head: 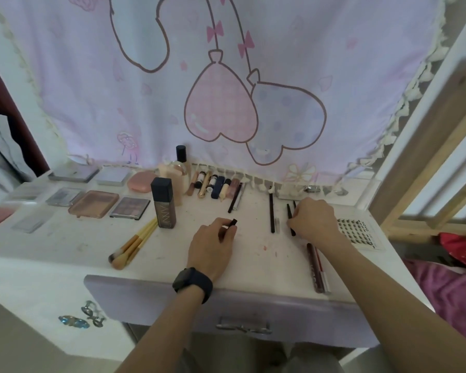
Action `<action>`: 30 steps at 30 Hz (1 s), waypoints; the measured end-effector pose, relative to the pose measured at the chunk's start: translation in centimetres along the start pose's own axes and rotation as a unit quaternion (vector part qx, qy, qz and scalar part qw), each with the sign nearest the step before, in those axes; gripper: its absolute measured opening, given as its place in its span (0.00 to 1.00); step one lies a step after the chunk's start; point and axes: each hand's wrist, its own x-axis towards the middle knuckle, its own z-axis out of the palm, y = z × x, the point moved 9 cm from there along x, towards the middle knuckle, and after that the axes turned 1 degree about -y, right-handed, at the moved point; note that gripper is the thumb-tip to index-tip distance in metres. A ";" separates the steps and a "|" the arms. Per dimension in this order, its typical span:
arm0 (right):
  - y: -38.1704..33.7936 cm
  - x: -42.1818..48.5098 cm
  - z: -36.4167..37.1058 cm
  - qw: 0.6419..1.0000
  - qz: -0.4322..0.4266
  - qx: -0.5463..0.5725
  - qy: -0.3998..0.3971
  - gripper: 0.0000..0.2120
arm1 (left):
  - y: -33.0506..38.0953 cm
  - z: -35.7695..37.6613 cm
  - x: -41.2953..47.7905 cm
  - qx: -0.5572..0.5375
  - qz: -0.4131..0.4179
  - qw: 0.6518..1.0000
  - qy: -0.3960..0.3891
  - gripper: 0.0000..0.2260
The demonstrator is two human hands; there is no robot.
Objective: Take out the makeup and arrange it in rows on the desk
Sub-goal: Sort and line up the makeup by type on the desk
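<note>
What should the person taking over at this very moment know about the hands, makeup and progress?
Left hand pinches a short black stick over the desk.
Right hand covers two thin pencils; grip unclear.
Done: palettes in rows at left, tubes lined along the back.
To do: the pencils, long liner and dark red pens at right front are not yet aligned.

Backdrop: pale lilac cloth [280,49] with a heart-balloon print, its tasselled hem reaching the rear of the white surface [51,254]. Lavender drawer [145,300] under the front edge, metal bow handle [244,328]. Wooden frame [428,170] on the right, pink fabric [455,292] below it. Dark red drape [0,84] far left. Soft, even light.
</note>
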 end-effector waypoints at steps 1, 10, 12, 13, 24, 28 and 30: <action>0.0 0.0 0.1 1.000 -0.001 -0.008 0.005 0.03 | 0.1 0.0 0.0 0.001 0.003 1.000 0.000 0.11; 0.4 0.3 0.4 1.000 0.001 -0.023 0.017 0.06 | 0.4 0.0 -0.1 0.006 0.013 1.000 0.000 0.11; 0.5 0.4 0.4 1.000 0.001 -0.023 0.021 0.07 | 0.6 0.0 -0.2 0.006 0.016 1.000 -0.002 0.11; 0.5 0.5 0.4 1.000 0.002 -0.021 0.023 0.07 | 0.6 -0.1 -0.2 0.008 0.017 1.000 -0.002 0.11; 1.4 -0.5 -1.0 0.999 0.010 0.020 0.048 0.16 | 0.4 -0.2 -0.2 0.014 0.005 1.000 0.001 0.11; 3.3 -4.7 -3.0 0.994 0.000 0.064 0.092 0.16 | 0.6 -0.6 -0.2 0.011 0.014 1.000 0.020 0.10; 5.2 -7.6 -3.4 0.987 -0.007 0.108 0.119 0.12 | 0.5 -0.9 -0.1 -0.005 0.005 1.000 0.029 0.10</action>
